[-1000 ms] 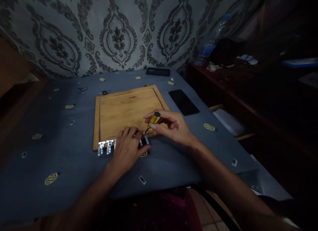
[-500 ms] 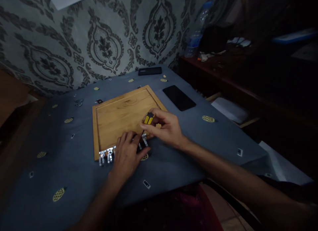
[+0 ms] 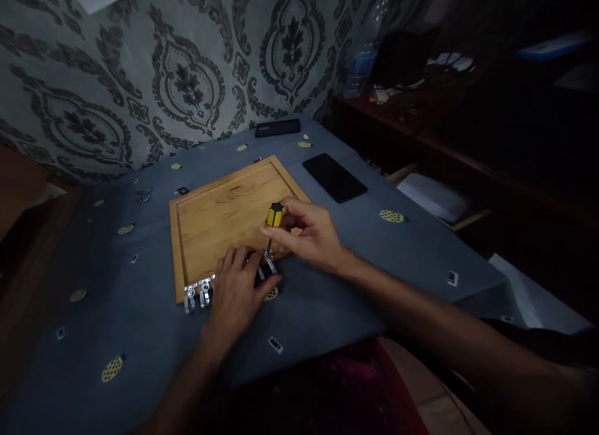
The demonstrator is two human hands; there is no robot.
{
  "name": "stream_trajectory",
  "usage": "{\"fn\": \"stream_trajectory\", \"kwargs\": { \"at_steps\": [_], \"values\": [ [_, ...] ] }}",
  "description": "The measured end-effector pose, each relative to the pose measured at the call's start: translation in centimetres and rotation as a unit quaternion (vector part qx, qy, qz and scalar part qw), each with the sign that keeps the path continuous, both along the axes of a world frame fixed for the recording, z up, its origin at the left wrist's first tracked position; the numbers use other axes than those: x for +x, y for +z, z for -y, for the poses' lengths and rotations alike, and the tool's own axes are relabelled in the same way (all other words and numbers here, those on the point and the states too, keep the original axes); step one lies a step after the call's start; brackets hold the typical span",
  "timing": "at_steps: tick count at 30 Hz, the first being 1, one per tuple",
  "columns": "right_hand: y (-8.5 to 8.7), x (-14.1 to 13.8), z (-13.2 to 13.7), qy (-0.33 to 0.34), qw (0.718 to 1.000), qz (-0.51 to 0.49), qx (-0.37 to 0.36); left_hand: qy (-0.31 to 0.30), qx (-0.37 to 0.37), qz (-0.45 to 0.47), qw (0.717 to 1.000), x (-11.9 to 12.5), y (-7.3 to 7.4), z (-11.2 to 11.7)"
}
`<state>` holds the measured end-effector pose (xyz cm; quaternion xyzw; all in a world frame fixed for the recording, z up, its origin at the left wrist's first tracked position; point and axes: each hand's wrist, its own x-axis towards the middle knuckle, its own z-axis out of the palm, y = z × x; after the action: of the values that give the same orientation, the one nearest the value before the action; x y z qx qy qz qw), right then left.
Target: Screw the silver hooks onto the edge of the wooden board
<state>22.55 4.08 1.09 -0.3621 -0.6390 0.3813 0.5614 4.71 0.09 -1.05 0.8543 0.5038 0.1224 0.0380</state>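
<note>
A framed wooden board (image 3: 224, 216) lies flat on the cloth-covered table. Along its near edge runs a shiny metal rail with curved hooks (image 3: 204, 293). My left hand (image 3: 235, 291) grips the rail from above, fingers over it and the thumb apart on the near side; the rail's middle is hidden under it. In my right hand (image 3: 311, 235), thumb and fingers hold the yellow-and-black handle of a screwdriver (image 3: 276, 215) nearly upright. Its shaft points down at the rail's right end, by a hook (image 3: 270, 263); the tip's exact contact is too small to make out.
A black smartphone (image 3: 334, 177) lies right of the board, and a dark flat case (image 3: 277, 128) lies behind it. Small metal pieces (image 3: 143, 195) sit at the left. A plastic bottle (image 3: 362, 60) stands on the dark desk (image 3: 397, 126) at the right, above an open drawer (image 3: 433, 198).
The screwdriver has tipped more upright, its handle moving slightly left and up, and its shaft now shows above the right hook. My left hand stays on the rail. The view has shifted slightly.
</note>
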Motion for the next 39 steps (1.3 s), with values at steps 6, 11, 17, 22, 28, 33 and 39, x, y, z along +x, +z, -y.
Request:
{"fn": "stream_trajectory", "kwargs": {
  "at_steps": [6, 11, 17, 22, 28, 33, 39],
  "values": [
    [-0.1, -0.1, 0.0, -0.001, 1.0, 0.025, 0.013, 0.0, 0.0, -0.003, 1.0, 0.0, 0.0, 0.0],
    [-0.2, -0.1, -0.1, -0.01, 0.998, 0.031, 0.058, 0.001, 0.005, 0.002, 1.0, 0.0, -0.1, -0.1],
    [0.2, 0.3, -0.2, 0.019, 0.998, 0.056, 0.035, -0.002, 0.01, 0.006, 1.0, 0.0, -0.2, -0.1],
    [1.0, 1.1, -0.4, 0.091, 0.992, 0.081, 0.028, -0.001, 0.014, 0.01, 1.0, -0.1, -0.3, -0.1],
    [0.5, 1.0, -0.6, 0.1, 0.992, 0.056, 0.057, -0.006, 0.027, 0.007, 1.0, -0.1, -0.4, 0.0],
    [0.0, 0.1, -0.4, 0.049, 0.99, 0.057, 0.115, 0.0, 0.032, -0.007, 0.999, 0.0, -0.5, -0.1],
    [0.1, -0.3, 0.0, 0.005, 0.992, 0.015, 0.126, -0.002, 0.024, -0.003, 1.0, -0.1, -0.4, -0.1]
  ]
}}
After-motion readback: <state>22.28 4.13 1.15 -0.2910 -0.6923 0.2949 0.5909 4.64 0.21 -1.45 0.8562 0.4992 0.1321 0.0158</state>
